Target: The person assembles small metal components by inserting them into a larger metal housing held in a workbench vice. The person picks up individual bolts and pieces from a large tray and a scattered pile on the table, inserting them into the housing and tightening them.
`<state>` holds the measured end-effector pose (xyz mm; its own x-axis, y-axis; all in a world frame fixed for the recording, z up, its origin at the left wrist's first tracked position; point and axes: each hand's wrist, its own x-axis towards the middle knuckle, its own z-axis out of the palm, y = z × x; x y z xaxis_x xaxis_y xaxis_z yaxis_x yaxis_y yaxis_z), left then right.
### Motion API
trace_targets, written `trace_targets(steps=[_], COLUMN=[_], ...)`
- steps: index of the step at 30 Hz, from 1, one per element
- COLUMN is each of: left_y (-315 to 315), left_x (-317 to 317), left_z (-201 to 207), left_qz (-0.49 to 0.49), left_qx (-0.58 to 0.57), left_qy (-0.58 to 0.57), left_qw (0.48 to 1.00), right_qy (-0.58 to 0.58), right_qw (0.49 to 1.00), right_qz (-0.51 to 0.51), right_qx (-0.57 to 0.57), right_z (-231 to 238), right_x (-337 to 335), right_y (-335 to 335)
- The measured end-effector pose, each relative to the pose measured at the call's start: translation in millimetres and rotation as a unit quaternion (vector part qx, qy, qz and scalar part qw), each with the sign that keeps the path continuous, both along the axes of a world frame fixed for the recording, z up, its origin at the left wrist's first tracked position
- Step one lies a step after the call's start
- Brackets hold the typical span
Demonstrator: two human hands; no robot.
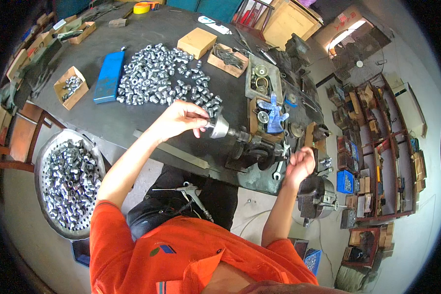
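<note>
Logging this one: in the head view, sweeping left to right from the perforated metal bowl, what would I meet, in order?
Perforated metal bowl → left hand → metal cone → blue glove → right hand → blue bin of small parts.

The left fingers [197, 122] reach a metal cone [221, 128] near heaped fittings [149, 76].
</note>
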<state>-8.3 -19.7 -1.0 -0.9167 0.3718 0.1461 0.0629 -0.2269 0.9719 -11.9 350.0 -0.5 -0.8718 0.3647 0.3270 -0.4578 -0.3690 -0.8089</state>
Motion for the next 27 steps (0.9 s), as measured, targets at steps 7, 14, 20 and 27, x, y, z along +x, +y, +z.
trace_targets(steps=[7, 14, 20, 27], left_y=[-0.8, -36.6, -126.5, -221.6], left_x=[-2.5, 18.8, 97.7, 231.0], left_z=[0.4, 0.5, -7.8, -26.0], left_qz=[0.012, 0.077, 0.266, 0.508], left_qx=[0.004, -0.021, -0.130, -0.264], left_qy=[-0.004, -0.012, -0.081, -0.090], left_qw=[1.000, 0.997, 0.952, 0.815], right_qy=[-0.129, -0.226, -0.013, 0.001], right_qw=[0.990, 0.968, 0.985, 0.998], right_qz=[0.002, -0.095, -0.065, -0.046], right_qx=[-0.056, 0.047, 0.160, -0.033], right_z=[-58.8, -106.3, -56.9, -1.4], right_x=[44.4, -34.7, -71.9, -19.8], right_y=[15.2, 12.3, 4.4, -7.7])
